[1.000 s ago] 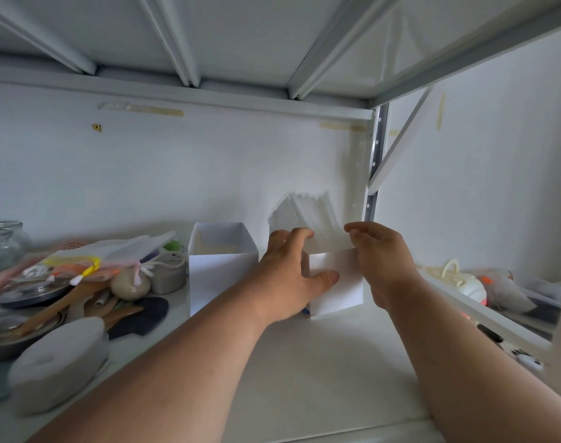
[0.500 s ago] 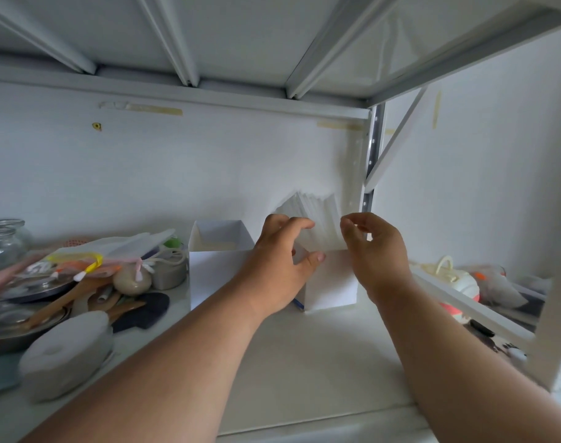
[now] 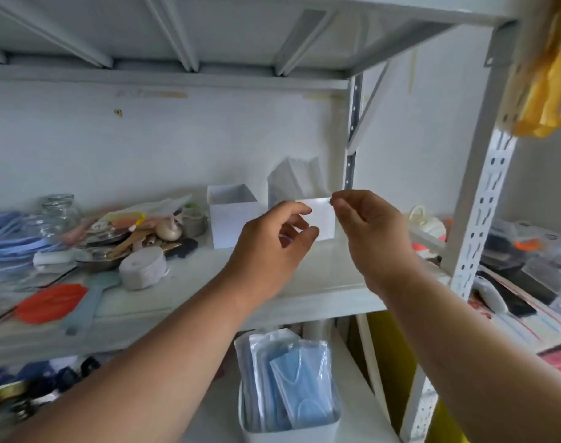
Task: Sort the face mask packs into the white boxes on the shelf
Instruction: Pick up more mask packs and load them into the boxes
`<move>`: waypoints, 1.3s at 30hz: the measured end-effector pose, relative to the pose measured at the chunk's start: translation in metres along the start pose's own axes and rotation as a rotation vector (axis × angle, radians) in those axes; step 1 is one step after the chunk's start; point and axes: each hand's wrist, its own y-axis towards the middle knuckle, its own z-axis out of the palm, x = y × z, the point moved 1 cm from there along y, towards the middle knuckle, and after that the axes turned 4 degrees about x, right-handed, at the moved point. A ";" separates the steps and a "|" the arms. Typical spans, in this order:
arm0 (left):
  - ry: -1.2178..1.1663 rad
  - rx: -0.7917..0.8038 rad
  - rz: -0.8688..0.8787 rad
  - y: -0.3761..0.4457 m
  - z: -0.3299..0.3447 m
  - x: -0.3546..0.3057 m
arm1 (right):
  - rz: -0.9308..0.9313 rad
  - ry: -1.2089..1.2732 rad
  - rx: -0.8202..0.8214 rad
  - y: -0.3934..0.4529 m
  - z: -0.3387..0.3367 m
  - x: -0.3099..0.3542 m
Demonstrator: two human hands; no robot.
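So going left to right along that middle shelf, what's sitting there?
Glass jar → orange mask → grey tape roll → empty white box → white box stuffed with mask packs.

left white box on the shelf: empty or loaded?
Looks empty. The left white box shows only bare inner walls above its rim, though its floor is hidden; the right white box has mask packs sticking up.

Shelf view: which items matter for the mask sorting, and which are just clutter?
Job:
right white box, stuffed with mask packs
left white box
bin of blue mask packs below

Clutter:
glass jar
tape roll
orange fan
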 end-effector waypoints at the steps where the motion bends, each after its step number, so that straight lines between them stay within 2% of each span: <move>1: -0.002 0.002 -0.001 -0.015 -0.002 -0.006 | 0.009 0.001 0.017 -0.015 -0.002 -0.001; 6: 0.098 0.021 0.031 -0.078 -0.014 -0.018 | 0.079 0.147 0.116 -0.094 -0.007 -0.007; 9: 0.079 0.028 -0.002 -0.110 -0.015 -0.009 | 0.160 0.188 0.157 -0.129 -0.010 -0.016; 16: 0.134 0.041 -0.105 -0.152 0.008 0.040 | 0.323 0.142 0.193 -0.160 -0.010 -0.062; 20: 0.144 0.098 -0.246 -0.158 0.024 0.075 | 0.455 0.120 0.169 -0.162 -0.008 -0.101; 23: 0.123 0.145 -0.416 -0.165 0.043 0.110 | 0.518 0.037 0.159 -0.161 -0.007 -0.141; 28: 0.111 0.153 -0.644 -0.178 0.081 0.180 | 0.606 -0.071 0.169 -0.156 0.000 -0.213; 35: 0.262 0.150 -0.780 -0.186 0.126 0.256 | 0.699 -0.176 0.226 -0.149 0.023 -0.302; 39: 0.192 0.162 -0.825 -0.197 0.150 0.294 | 0.788 -0.125 0.236 -0.146 0.043 -0.336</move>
